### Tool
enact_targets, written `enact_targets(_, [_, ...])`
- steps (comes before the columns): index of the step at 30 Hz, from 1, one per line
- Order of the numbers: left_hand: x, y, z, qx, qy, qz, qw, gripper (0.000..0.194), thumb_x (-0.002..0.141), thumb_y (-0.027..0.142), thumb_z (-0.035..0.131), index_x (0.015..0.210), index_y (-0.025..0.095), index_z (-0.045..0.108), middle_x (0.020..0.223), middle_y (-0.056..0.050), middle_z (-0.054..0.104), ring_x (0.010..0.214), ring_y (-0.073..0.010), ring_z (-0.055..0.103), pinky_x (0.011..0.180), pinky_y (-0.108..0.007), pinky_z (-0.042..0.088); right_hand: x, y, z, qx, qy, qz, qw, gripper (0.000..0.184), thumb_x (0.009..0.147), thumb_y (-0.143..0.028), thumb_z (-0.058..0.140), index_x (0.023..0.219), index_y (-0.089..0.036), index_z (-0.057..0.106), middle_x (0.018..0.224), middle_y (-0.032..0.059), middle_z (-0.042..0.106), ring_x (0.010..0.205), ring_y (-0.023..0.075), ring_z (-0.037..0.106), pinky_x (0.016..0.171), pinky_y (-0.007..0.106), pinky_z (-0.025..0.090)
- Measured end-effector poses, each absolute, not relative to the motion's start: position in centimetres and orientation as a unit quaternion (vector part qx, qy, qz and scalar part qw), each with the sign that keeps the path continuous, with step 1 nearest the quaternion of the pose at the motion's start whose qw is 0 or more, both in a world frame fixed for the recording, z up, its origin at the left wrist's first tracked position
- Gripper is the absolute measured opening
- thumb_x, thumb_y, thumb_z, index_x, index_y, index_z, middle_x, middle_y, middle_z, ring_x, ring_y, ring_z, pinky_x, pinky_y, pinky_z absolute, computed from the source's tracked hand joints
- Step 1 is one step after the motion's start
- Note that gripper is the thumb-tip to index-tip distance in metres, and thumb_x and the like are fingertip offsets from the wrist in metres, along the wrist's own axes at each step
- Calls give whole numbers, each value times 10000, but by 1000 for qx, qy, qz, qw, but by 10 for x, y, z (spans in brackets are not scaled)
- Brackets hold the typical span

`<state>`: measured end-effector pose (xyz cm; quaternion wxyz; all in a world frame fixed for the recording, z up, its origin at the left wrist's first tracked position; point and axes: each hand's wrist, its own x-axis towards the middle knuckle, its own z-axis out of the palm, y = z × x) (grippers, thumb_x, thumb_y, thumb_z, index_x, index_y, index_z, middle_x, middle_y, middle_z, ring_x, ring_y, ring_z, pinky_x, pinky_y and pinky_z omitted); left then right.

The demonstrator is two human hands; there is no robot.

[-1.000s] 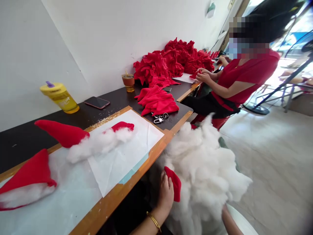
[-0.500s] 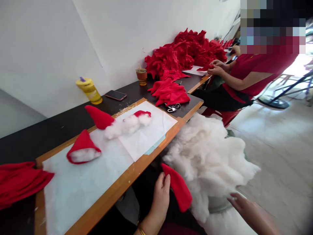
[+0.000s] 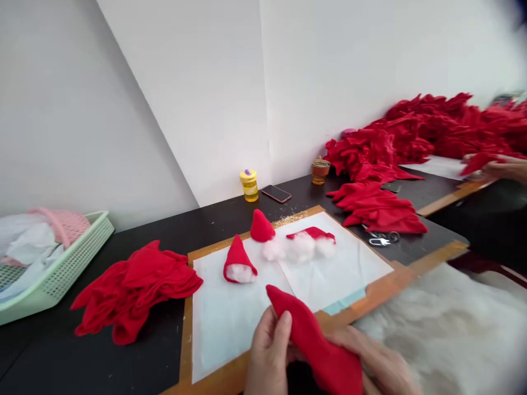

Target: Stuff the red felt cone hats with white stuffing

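A red pointed felt hat (image 3: 307, 334) is gripped by my left hand (image 3: 269, 348), thumb on top near its tip. My right hand (image 3: 373, 359) is at its wide lower end, fingers against the cloth and partly hidden; whether any stuffing is in them I cannot see. Beyond, on the white paper sheet (image 3: 230, 329), stands a red cone hat (image 3: 237, 257) with white stuffing showing at its opening. Another red cone (image 3: 261, 226) sits behind it, joined by tufts of white stuffing (image 3: 302, 248) with a red piece (image 3: 315, 233) along their back.
Left are a pile of red cloth pieces (image 3: 138, 288) and a green basket (image 3: 66, 269). Behind stand a yellow cup (image 3: 249, 186), a phone (image 3: 276, 193) and a brown cup (image 3: 320, 171). Right lie red pieces (image 3: 379, 208), a large red heap (image 3: 448, 126), loose stuffing (image 3: 448, 323) and a co-worker's hand (image 3: 506, 167).
My view has turned left, bringing the basket into sight. My right hand has left the stuffing heap and come to the red hat, which my left hand still holds.
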<state>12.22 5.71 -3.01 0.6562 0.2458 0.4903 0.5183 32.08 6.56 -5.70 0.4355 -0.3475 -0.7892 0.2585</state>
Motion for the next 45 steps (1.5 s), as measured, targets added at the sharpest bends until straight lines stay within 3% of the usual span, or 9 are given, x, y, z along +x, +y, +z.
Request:
enact_targets(4, [64,71,-18,340,602,502,520,586,743,726,698,847,157,604,711,-30,647,639,-140,581,600,-225,486,256,109,-49,-401,-689,478,370,247,989,-295,446,954,-212,676,726,5,720,600,149,674,551,203,530])
enact_targets(9, [-16,84,-25,418,719,365,418,596,730,790,581,710,199,505,527,14,517,499,-145,500,495,-243,398,220,148,-56,-377,-760,478,226,281,913,-265,482,1137,-201,640,694,-8,687,587,159,631,554,234,452])
enact_targets(12, [-44,85,-19,467,790,285,278,503,822,705,498,791,205,543,644,-12,595,591,-177,571,588,-277,450,221,172,-46,-380,-815,367,239,279,945,-318,496,1140,-211,663,777,19,708,632,172,636,605,270,456])
enact_targets(16, [-45,99,-1,584,758,269,111,459,904,500,498,1246,204,575,1107,-94,673,986,-244,654,907,-379,517,218,201,-25,-388,-843,242,283,249,981,-315,495,1148,-211,647,988,54,716,637,162,624,639,304,482])
enact_targets(20, [-30,142,1,707,657,215,146,601,866,316,583,1457,274,487,1498,-109,472,1334,-283,516,1071,-379,468,205,204,-15,-351,-873,171,292,239,992,-257,498,1194,-205,616,1180,84,679,694,166,656,666,322,524])
enact_targets(27, [-46,224,-11,681,695,177,144,294,802,95,540,1036,206,679,1145,-57,570,968,-169,644,884,-259,491,247,210,-26,-417,-850,63,315,233,1046,-314,450,1139,-216,640,1166,104,692,924,241,701,719,355,568])
enact_targets(34, [-60,275,10,649,727,207,88,440,855,196,606,1289,134,574,1342,-182,538,1294,-322,514,1101,-423,395,264,254,-15,-435,-847,7,304,201,984,-278,542,1077,-185,695,1053,112,724,963,311,639,849,490,536])
enact_targets(39, [3,290,-8,719,640,239,125,808,777,349,790,1486,204,430,1512,-116,480,1382,-248,473,1158,-329,389,261,268,4,-453,-821,27,347,188,987,-305,533,1008,-203,690,984,69,729,913,238,669,810,368,546])
enact_targets(45, [35,342,-19,683,660,271,157,290,952,344,628,1172,157,649,1161,-89,683,1066,-196,655,992,-403,539,310,244,17,-510,-761,21,400,273,1020,-391,481,1010,-223,695,888,57,687,759,197,640,696,311,515])
